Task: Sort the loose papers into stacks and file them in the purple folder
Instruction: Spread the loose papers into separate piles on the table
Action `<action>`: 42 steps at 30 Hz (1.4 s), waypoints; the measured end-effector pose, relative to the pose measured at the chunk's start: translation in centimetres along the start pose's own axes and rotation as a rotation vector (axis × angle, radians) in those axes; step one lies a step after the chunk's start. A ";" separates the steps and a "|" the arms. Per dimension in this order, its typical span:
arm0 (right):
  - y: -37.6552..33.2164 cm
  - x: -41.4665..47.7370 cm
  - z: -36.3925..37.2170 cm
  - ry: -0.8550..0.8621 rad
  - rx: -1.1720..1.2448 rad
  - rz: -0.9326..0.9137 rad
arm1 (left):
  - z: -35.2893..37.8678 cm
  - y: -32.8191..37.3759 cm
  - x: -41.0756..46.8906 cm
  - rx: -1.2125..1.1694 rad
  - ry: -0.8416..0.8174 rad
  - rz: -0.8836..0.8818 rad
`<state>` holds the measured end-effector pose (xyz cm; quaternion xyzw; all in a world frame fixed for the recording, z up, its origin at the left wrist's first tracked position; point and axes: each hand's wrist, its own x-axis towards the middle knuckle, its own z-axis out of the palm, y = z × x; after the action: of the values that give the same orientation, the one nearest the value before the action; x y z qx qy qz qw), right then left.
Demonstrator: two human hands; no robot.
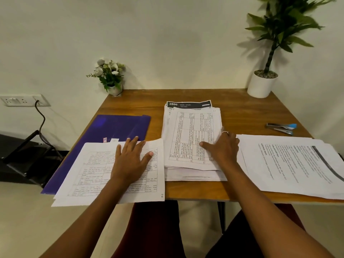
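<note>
Left hand [130, 157] flat, fingers spread, pressing papers [89, 175] overlapping purple folder [119, 127] at desk [242, 112] front left corner, right hand [221, 148] flat on middle stack [188, 131], third stack [290, 164] front right

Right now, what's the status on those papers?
Left hand flat on left stack. Right hand flat on middle stack. Purple folder partly covered by left stack.
</note>
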<state>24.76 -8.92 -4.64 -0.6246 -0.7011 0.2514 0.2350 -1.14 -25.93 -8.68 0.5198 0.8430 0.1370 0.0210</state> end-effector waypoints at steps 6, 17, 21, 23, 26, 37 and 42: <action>1.2 2.2 -0.1 0.018 0.213 0.058 | 0.3 -0.2 0.0 -0.071 0.053 -0.001; 0.7 4.6 -0.4 0.007 0.112 0.138 | 0.3 -0.1 -0.1 -0.102 0.066 -0.005; 0.4 4.4 -1.0 0.027 0.223 0.126 | 0.3 -0.1 0.0 -0.107 0.072 -0.002; 0.5 4.0 -1.3 0.026 0.297 0.112 | 0.3 -0.2 0.0 -0.101 0.070 -0.002; 0.6 3.7 -1.9 0.061 0.367 0.081 | 0.4 -0.4 0.0 -0.091 0.071 0.007; -0.8 2.2 -5.5 0.104 0.705 -0.022 | -1.2 0.4 -0.5 -0.449 0.180 -0.059; -2.2 1.5 -5.6 0.023 1.017 0.054 | -4.3 2.8 -0.8 -0.692 0.285 -0.117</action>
<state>26.53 -7.36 1.07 -0.4517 -0.4708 0.5601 0.5105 0.92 -26.38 -3.87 0.4084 0.7697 0.4832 0.0855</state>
